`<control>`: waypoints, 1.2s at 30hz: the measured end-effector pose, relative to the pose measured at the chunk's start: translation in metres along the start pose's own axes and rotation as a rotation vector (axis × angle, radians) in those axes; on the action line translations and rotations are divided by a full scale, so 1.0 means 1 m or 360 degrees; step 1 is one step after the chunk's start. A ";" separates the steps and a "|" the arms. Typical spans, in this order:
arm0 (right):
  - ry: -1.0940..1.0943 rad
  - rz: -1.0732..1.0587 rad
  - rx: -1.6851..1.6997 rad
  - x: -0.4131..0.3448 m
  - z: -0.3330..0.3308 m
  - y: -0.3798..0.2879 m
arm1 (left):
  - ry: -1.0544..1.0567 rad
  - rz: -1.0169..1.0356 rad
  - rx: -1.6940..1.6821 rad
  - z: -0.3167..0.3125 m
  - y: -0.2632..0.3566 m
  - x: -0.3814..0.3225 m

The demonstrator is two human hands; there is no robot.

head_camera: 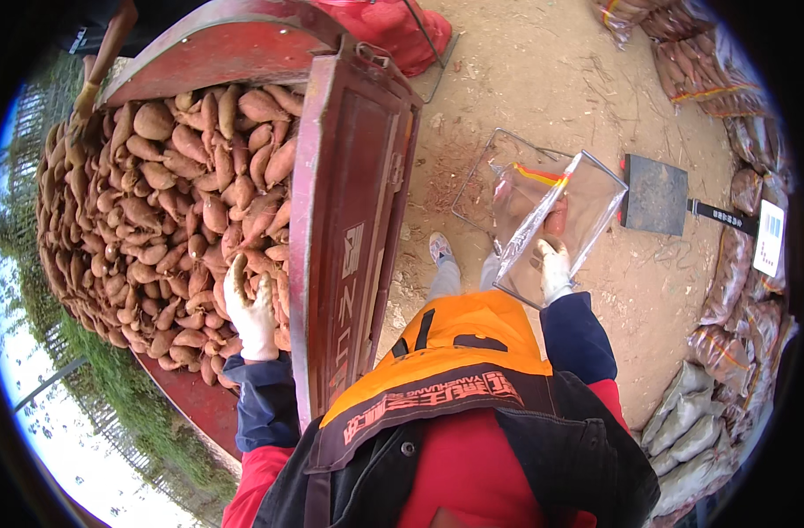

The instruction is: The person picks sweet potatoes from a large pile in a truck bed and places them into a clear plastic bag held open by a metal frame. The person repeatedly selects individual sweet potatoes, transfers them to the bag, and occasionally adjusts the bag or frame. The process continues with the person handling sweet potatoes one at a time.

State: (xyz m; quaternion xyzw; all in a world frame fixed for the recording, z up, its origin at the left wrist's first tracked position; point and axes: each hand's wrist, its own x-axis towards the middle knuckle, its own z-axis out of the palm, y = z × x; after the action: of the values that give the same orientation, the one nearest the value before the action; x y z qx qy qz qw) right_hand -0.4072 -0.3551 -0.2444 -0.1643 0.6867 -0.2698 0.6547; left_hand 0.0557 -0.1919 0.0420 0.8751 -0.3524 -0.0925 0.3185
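My left hand [250, 313], in a white work glove with a soiled palm side, reaches over the truck's side panel to the heap of sweet potatoes [177, 198]. Its thumb and fingers are apart, and no sweet potato shows between them. My right hand [555, 269], gloved alike, is at the mouth of a clear plastic bag [590, 224] with a red and yellow band. The bag hangs on a wire frame [605, 170]. Just beyond the right fingertips is a reddish sweet potato [555, 218]; those fingers look apart. More sweet potatoes show dimly through the plastic.
A dark red tailgate panel [349, 218] stands between my hands. Another person's gloved hand [81, 109] touches the heap's far edge. A platform scale [656, 195] lies right of the bag. Filled bags [725, 277] line the right side; a red mesh sack [402, 33] sits at the top.
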 end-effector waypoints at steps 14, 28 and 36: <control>-0.0891 -0.1100 -0.0532 -0.220 0.227 -0.173 | -0.0455 -0.0410 0.0421 0.013 -0.230 0.001; -0.1824 -0.0520 -0.1205 -0.314 0.443 -0.073 | -0.0622 -0.0602 -0.1298 0.008 -0.223 -0.015; -0.2175 0.0049 -0.1293 -0.336 0.507 -0.009 | -0.0245 -0.1215 -0.3033 -0.070 -0.206 0.000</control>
State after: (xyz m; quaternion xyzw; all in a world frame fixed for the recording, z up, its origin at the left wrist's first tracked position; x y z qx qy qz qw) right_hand 0.1222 -0.2469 0.0350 -0.5100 0.1798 0.1714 0.8236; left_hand 0.1976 -0.0447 -0.0317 0.3043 0.1494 -0.4846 0.8064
